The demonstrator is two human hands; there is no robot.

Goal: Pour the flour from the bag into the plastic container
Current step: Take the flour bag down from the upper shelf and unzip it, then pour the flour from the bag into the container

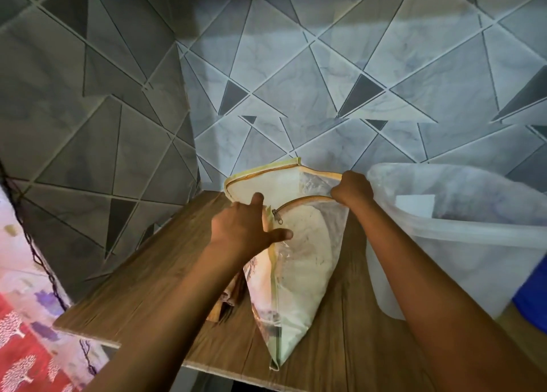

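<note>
A clear zippered bag with yellow trim stands on a wooden tabletop, holding pale flour. Its zipper is undone and the mouth gapes toward the wall. My left hand grips the left side of the opening, thumb across the clear front panel near the zipper pull. My right hand pinches the trimmed rim on the right side. A large translucent plastic container stands just to the right of the bag, its open top showing no flour inside.
Grey tiled walls with a triangle pattern close off the back and left. A brown folded item lies beside the bag under my left forearm. Something blue sits at the right edge. Patterned red and lilac cloth lies lower left.
</note>
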